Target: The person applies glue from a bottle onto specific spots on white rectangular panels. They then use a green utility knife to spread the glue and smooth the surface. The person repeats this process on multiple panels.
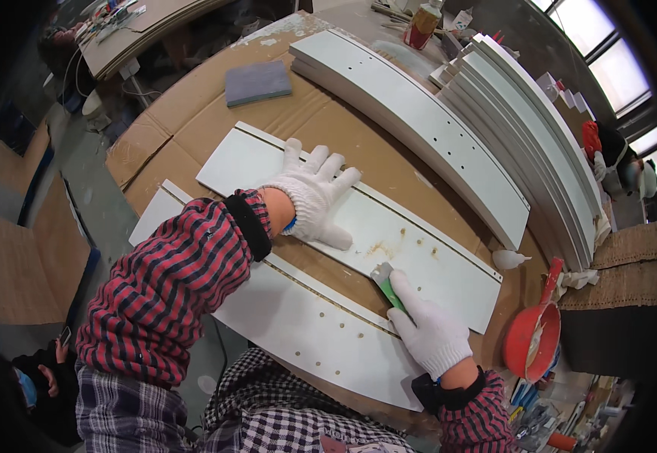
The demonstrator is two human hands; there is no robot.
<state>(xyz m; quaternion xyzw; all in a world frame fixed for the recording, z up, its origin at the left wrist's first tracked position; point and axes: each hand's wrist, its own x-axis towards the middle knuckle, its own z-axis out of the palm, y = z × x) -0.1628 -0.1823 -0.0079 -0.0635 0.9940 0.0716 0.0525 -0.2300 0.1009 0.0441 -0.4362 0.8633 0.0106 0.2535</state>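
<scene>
One brown patch (380, 248) on the white board (460, 283), between the left hand (313, 192) and the right hand (432, 328).
The left hand is spread wide and presses flat on the board, gripping nothing. The right hand is closed around a green scraper (389, 290), and its blade points ahead and to the left, at the board's near edge; whether it touches, I cannot tell. The patch lies just ahead of this blade and just right of the left thumb. The board's long axis runs slantwise, from ahead-left of the left hand to the right of the right hand. Another board (283, 317) lies left of the right hand.
</scene>
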